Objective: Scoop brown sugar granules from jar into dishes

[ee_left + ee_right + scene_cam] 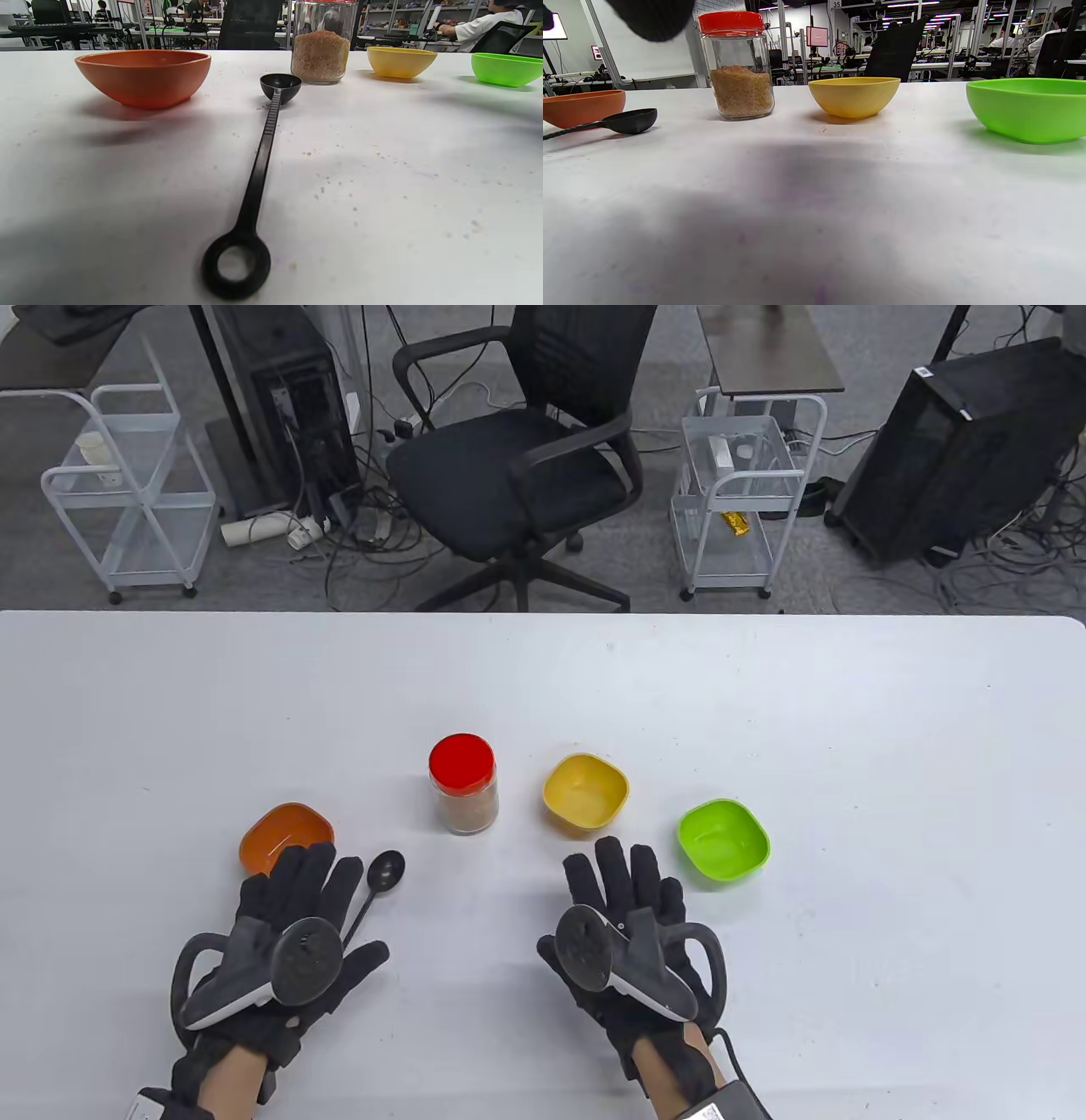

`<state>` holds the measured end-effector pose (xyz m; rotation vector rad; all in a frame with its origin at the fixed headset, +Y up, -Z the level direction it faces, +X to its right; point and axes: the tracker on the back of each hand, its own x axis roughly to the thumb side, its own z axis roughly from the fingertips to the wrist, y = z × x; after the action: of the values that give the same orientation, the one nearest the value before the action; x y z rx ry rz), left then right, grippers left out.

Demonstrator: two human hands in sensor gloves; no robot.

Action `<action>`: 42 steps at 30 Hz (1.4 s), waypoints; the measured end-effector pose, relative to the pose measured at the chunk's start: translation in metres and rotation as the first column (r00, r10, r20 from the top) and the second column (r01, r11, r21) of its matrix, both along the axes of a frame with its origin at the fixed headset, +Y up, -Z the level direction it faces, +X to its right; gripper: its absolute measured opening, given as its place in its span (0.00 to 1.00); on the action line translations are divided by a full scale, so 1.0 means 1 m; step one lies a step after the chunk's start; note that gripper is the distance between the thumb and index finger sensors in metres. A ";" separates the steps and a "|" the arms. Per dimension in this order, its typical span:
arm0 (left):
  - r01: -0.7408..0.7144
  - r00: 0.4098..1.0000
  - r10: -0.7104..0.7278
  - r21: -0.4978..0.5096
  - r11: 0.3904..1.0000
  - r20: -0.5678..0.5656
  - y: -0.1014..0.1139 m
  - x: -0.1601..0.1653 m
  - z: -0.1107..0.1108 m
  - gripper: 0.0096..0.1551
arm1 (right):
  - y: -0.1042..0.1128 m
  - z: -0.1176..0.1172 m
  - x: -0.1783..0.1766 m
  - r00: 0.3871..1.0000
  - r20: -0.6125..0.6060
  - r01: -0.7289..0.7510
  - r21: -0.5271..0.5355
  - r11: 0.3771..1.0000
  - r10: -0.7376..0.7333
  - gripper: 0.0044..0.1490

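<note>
A glass jar (463,785) with a red lid on holds brown sugar about half way up; it also shows in the left wrist view (321,46) and the right wrist view (739,67). Three empty dishes stand around it: orange (280,833), yellow (585,792) and green (723,840). A black scoop (376,886) lies on the table, bowl toward the jar; its ringed handle (254,190) runs under my left hand (293,929). That hand is spread flat above the handle and holds nothing. My right hand (628,925) is spread flat, empty, below the yellow dish.
The white table (848,712) reaches from the bottom edge to a far edge. Beyond it stand an office chair (522,458), two white wire carts (127,483) and computer towers. A few spilled granules (322,190) lie on the table by the scoop handle.
</note>
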<state>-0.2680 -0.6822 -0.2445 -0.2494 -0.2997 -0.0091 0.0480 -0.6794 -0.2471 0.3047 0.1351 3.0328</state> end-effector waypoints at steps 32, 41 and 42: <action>-0.075 0.996 0.072 -0.052 0.996 -0.053 -0.001 -0.008 -0.008 0.61 | 0.048 -0.087 -0.071 0.991 -0.131 -0.035 -0.043 0.998 0.029 0.56; -0.066 0.996 0.060 -0.077 0.995 -0.069 -0.005 -0.008 -0.011 0.61 | 0.055 -0.140 -0.118 0.985 -0.172 -0.031 -0.019 0.999 0.027 0.56; -0.070 0.996 0.065 -0.081 0.994 -0.069 -0.006 -0.008 -0.011 0.61 | 0.054 -0.145 -0.123 0.984 -0.177 -0.036 -0.021 0.999 0.032 0.56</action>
<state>-0.2761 -0.6877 -0.2553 -0.3217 -0.2431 0.0783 -0.0754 -0.6251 -0.3923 0.5747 0.1907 3.0312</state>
